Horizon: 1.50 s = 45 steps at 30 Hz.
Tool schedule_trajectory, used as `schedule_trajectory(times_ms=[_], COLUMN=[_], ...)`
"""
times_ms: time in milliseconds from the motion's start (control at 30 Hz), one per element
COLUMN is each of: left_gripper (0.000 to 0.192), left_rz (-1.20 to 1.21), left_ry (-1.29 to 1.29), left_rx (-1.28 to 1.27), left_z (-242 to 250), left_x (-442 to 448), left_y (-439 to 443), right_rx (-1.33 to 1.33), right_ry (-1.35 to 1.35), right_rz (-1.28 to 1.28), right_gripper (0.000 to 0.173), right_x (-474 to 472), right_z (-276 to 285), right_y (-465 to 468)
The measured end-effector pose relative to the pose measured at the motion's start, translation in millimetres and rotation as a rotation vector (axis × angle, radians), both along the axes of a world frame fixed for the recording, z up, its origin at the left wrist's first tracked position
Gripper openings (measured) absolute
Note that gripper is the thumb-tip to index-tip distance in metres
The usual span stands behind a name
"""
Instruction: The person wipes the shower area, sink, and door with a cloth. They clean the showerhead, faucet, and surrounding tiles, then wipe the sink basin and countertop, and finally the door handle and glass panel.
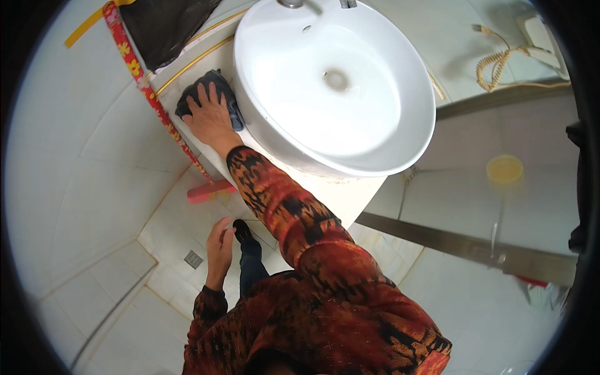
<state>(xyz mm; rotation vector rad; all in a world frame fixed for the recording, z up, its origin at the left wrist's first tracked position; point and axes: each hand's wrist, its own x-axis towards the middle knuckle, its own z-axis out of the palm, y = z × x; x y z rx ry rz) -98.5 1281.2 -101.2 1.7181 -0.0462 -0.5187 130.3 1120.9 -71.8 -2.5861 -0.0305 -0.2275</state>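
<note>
My right hand (pixel 208 117) reaches across and lies flat, fingers spread, on a folded dark grey cloth (pixel 239 123). It presses the cloth onto the narrow strip of white countertop (pixel 347 192) to the left of the washbasin. The oval white ceramic basin (pixel 290 108) stands on that counter, and a little water lies around its drain (pixel 336 80). Lower down, my left hand (pixel 220 246) hangs over the floor with nothing in it, its fingers slightly bent and apart.
A broom with a red flowered handle (pixel 157 105) leans by the counter's left edge, beside a black plastic bag (pixel 164 33). At the upper right is a wall-mounted hair dryer (pixel 539 51) with a coiled cord. A floor drain (pixel 193 259) lies below my left hand.
</note>
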Motion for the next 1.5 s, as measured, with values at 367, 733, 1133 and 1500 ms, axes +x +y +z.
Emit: schedule_trajectory(times_ms=[367, 733, 1133, 1500], left_gripper=[0.026, 0.025, 0.023, 0.025], left_rz=[-0.033, -0.018, -0.052, -0.151], left_ry=[0.147, 0.001, 0.179, 0.130], left_rx=[0.050, 0.086, -0.110, 0.077], left_z=[-36, -17, 3, 13], left_x=[29, 61, 7, -17], left_y=[60, 8, -82, -88], right_rx=[-0.162, 0.058, -0.048, 0.101], right_ry=[-0.014, -0.081, -0.083, -0.374], right_rz=[-0.040, 0.169, -0.289, -0.728], right_gripper=[0.055, 0.048, 0.045, 0.033], right_x=[40, -148, -322, -331], right_z=[-12, -1, 4, -30], right_y=[0, -25, -135, -177])
